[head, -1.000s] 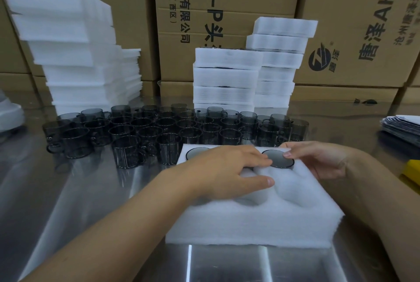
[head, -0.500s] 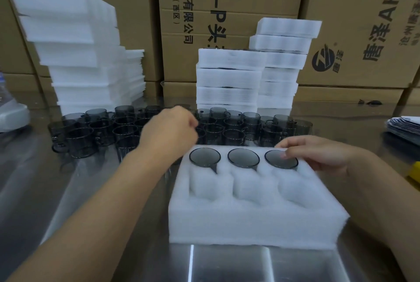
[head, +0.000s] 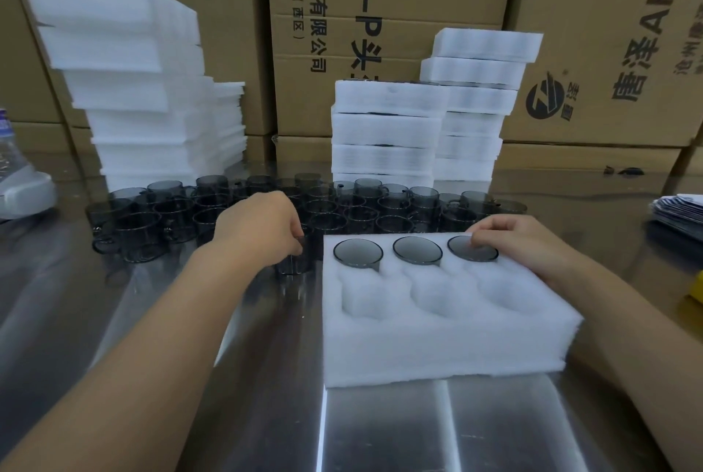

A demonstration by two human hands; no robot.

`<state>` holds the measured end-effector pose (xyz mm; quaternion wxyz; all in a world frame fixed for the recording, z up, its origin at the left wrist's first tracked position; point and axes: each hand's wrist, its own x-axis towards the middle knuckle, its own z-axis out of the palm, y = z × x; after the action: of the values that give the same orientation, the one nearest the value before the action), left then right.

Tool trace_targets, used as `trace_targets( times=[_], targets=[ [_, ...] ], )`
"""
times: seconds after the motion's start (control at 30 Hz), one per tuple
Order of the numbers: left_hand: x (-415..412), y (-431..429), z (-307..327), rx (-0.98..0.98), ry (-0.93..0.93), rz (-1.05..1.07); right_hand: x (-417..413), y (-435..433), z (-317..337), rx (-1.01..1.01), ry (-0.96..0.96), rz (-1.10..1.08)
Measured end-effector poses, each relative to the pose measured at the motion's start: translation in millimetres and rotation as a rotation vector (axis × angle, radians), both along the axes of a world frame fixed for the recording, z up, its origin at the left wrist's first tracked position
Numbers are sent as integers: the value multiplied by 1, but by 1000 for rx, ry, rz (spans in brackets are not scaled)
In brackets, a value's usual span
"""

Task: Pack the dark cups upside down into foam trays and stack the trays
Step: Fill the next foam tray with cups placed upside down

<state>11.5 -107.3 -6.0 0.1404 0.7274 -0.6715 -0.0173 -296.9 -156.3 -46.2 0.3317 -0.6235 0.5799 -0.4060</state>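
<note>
The left hand [head: 262, 230] grips a dark cup [head: 292, 262] from above. The cup stands on the metal table [head: 380, 429] just left of the foam tray [head: 437, 342]. The right hand [head: 521, 239] is uncurled, fingertips resting on the rightmost upturned cup [head: 466, 254] of three in the tray's back row.

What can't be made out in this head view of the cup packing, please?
In the head view:
- Left hand: its back hides whether it grips the loose cup.
- Rightmost cup in the tray: the right hand covers part of it.
- Far stacks: the foam hides their contents.
- Papers: cut off by the right edge.
</note>
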Motion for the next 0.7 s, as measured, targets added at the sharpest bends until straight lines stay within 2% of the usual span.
trace_targets(
  times=[0.27, 0.37, 0.47, 0.57, 0.63, 0.7],
  targets=[
    [-10, 17, 18, -265, -28, 13, -3, 6, 10, 90, 114, 10],
    [-14, 20, 17, -399, -11, -15, -4, 11, 18, -20, 97, -64],
    [-23, 20, 14, -500, 55, -97, 4, 19, 29, -204, -21, -121],
    [-35, 20, 9, -577, 76, -211, 23, 27, 44, -315, -146, -80],
    [-44, 21, 3, -660, 95, -321, 40, 35, 48, -319, -142, -16],
    [-52, 23, -4, -772, 111, -434, 56, 41, 47, -240, -130, 71]
  ],
)
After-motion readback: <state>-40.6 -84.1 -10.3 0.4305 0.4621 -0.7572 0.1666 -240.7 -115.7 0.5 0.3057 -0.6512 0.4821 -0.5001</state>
